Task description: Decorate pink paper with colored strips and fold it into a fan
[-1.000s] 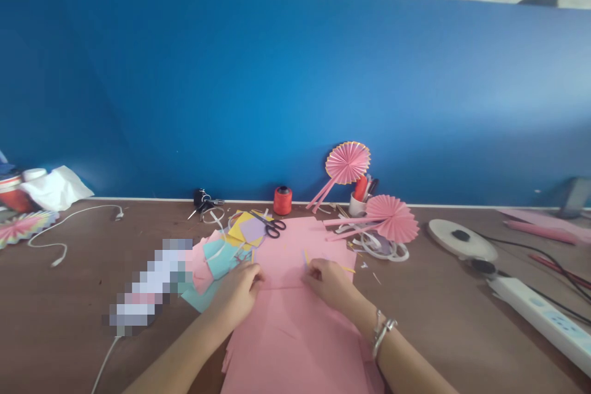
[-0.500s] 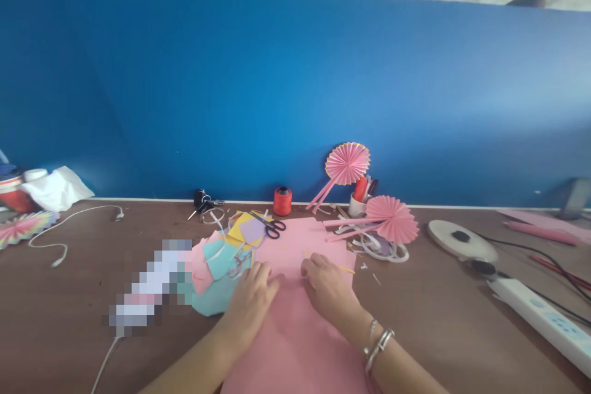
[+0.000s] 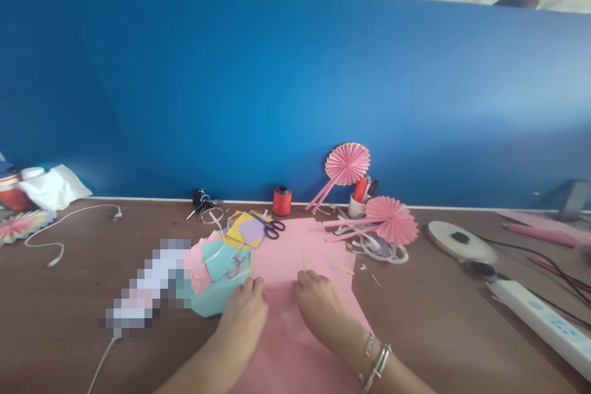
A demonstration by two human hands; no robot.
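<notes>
A large pink paper sheet (image 3: 295, 345) lies on the brown table (image 3: 69, 320) in front of me. My left hand (image 3: 244, 314) presses down on the sheet's left part, fingers curled together near a fold line. My right hand (image 3: 318, 305), with bracelets on the wrist, rests palm down beside it on the same sheet, fingers close together. The two hands sit a few centimetres apart. Neither hand holds a tool.
Black scissors (image 3: 270, 226) lie on coloured paper pieces (image 3: 221, 258) behind the sheet. A red thread spool (image 3: 282, 201), two pink paper fans (image 3: 392, 218), a cup of pens (image 3: 357, 200), keys (image 3: 202, 202), a white cable (image 3: 60, 240) and a power strip (image 3: 545, 317) stand around.
Both hands have slid toward me along the pink sheet, and have drawn closer together. The sheet's near part now looks folded narrower.
</notes>
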